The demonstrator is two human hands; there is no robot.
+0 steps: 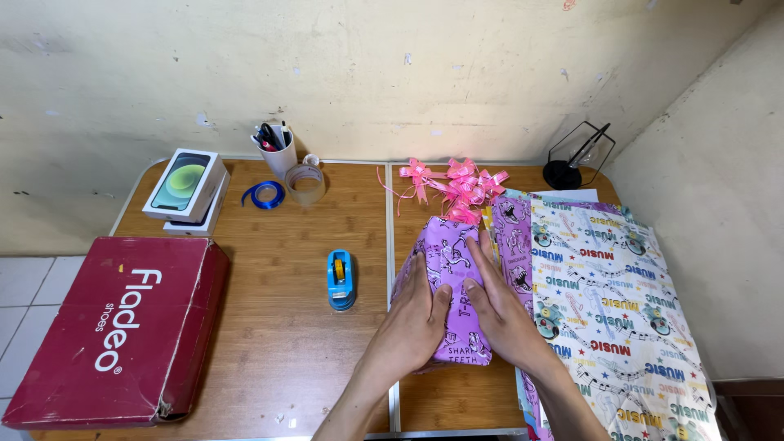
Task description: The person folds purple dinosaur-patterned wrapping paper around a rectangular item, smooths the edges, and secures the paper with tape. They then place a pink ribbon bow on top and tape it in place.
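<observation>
Purple-wrapped parcel (447,282), printed with cartoon dinosaurs, lies on the wooden table (278,343) just right of the blue tape dispenser (341,280), and both hands rest on it. Left hand (415,321) lies flat over the parcel's left side and near end, fingers together and stretched toward the far edge, palm pressing the paper down; it grips nothing. Right hand (500,309) lies flat along the parcel's right side, fingers long and nearly straight, the fingertips reaching up toward the pink ribbon bows (457,186); it too presses rather than clasps. The thumbs nearly meet over the middle of the parcel. To the right of the dispenser, beyond the parcel, sheets of patterned wrapping paper (612,310) spread out, touching the parcel's right edge. Well to the left of the dispenser sits a dark red shoebox (122,327).
</observation>
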